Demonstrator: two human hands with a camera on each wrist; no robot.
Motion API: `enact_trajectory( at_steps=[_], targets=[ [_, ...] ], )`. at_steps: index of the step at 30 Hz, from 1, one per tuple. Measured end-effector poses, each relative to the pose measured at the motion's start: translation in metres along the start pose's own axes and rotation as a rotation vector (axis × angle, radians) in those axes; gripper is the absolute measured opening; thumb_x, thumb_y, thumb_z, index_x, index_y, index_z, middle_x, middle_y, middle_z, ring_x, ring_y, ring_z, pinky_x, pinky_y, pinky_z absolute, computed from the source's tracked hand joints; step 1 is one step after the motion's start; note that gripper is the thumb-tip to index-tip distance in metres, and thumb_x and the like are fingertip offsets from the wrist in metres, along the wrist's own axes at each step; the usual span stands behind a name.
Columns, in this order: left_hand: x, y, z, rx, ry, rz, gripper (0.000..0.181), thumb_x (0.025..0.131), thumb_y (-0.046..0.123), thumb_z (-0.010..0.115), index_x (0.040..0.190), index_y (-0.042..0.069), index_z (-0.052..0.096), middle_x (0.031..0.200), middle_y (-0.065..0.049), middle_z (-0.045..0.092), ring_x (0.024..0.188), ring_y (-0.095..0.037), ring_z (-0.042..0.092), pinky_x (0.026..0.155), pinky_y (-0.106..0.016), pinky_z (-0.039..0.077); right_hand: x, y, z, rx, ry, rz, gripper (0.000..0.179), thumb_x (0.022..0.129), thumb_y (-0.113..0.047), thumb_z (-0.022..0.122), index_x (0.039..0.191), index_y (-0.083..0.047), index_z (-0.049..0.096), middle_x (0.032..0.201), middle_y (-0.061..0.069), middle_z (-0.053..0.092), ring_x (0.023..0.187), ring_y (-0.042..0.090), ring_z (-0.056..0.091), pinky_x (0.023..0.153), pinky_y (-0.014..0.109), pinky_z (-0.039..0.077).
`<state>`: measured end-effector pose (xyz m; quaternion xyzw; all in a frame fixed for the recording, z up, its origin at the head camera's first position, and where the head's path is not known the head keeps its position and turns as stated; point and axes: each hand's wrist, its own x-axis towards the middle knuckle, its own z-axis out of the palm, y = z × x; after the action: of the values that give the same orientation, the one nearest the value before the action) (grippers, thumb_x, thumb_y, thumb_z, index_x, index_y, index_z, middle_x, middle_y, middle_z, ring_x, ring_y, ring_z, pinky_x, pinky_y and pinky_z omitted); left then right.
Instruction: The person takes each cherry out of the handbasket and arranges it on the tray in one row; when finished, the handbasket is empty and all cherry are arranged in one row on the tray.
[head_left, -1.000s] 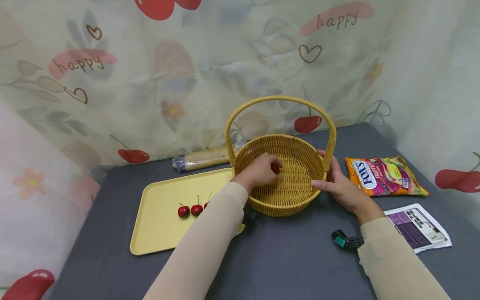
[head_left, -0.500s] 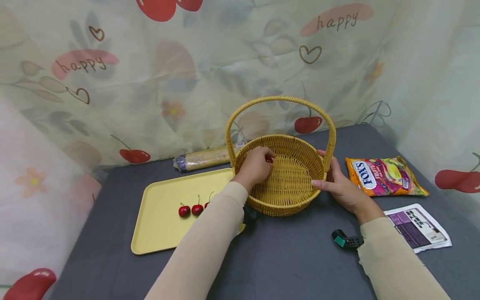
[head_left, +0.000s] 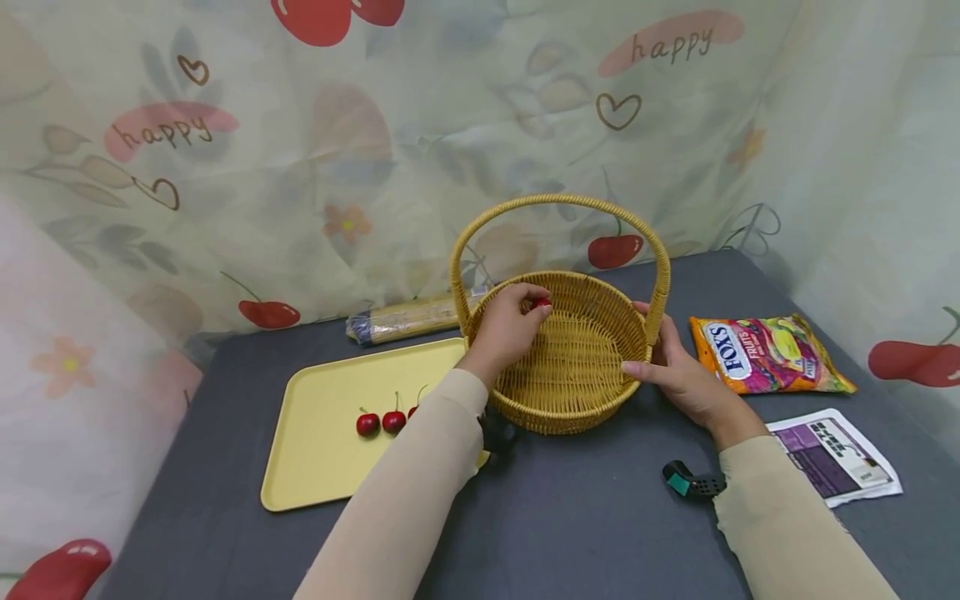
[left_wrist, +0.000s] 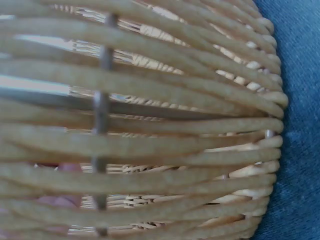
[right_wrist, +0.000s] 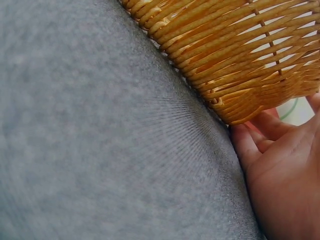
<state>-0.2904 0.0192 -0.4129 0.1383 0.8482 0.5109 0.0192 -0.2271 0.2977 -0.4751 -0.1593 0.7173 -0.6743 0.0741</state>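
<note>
A round wicker basket (head_left: pixel 577 367) with a tall arched handle stands on the dark grey table. My left hand (head_left: pixel 506 333) is inside it near the left wall and pinches a red cherry (head_left: pixel 542 304) between curled fingers. At the right side, my right hand (head_left: pixel 686 379) grips the basket, thumb over the rim and fingers behind the wall. The right wrist view has that hand (right_wrist: pixel 285 170) with its fingers under and behind the basket wall (right_wrist: pixel 225 55). Close wicker weave (left_wrist: pixel 175 145) fills the left wrist view, with fingers (left_wrist: pixel 60 200) partly visible through its gaps.
Left of the basket lies a yellow tray (head_left: pixel 315 458) with cherries (head_left: pixel 367 425) on it, partly hidden by the left sleeve. A long wrapped packet (head_left: pixel 405 319) lies behind. To the right are a sweets bag (head_left: pixel 772 354), a purple-white packet (head_left: pixel 840 454) and a black strap (head_left: pixel 693 482).
My left hand has shifted with the cherry from the basket's middle toward its back left wall. My right hand has stayed in place on the rim.
</note>
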Motion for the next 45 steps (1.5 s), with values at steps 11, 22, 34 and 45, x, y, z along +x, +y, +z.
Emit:
enact_trajectory(
  at_steps=[11,22,34,45],
  targets=[
    [-0.005,0.000,-0.008,-0.183,0.041,0.019,0.025,0.105,0.011,0.077,0.129,0.012,0.076,0.125,0.001,0.064,0.111,-0.019,0.066,0.089,-0.038,0.058,0.001,0.000,0.000,0.000,0.008,-0.001,0.094,0.104,-0.009,0.070,0.170,-0.020,0.004,0.170,0.022,0.022,0.155,0.040,0.024,0.125,0.065,0.008],
    [-0.009,-0.003,-0.012,-0.250,-0.009,0.006,0.031,0.105,0.020,0.079,0.134,0.013,0.073,0.119,0.000,0.070,0.107,-0.019,0.068,0.092,-0.042,0.057,0.001,0.001,0.002,0.003,0.004,-0.003,0.094,0.103,-0.010,0.071,0.169,-0.019,0.005,0.170,0.022,0.022,0.156,0.040,0.023,0.125,0.066,0.007],
    [-0.033,0.006,-0.029,-0.344,-0.080,0.011,0.032,0.101,0.014,0.082,0.132,0.014,0.071,0.124,-0.004,0.070,0.112,-0.023,0.068,0.096,-0.039,0.056,-0.001,-0.003,0.002,0.008,0.010,0.001,0.094,0.104,-0.008,0.070,0.170,-0.020,0.004,0.172,0.022,0.018,0.156,0.041,0.020,0.125,0.067,0.007],
    [-0.069,0.007,-0.049,-0.374,-0.139,0.055,0.040,0.101,0.010,0.081,0.140,0.014,0.073,0.132,-0.006,0.068,0.115,-0.028,0.069,0.095,-0.043,0.058,0.000,-0.003,0.002,0.005,0.008,0.002,0.094,0.104,-0.008,0.069,0.170,-0.020,0.003,0.171,0.022,0.019,0.156,0.041,0.021,0.125,0.067,0.007]
  ],
)
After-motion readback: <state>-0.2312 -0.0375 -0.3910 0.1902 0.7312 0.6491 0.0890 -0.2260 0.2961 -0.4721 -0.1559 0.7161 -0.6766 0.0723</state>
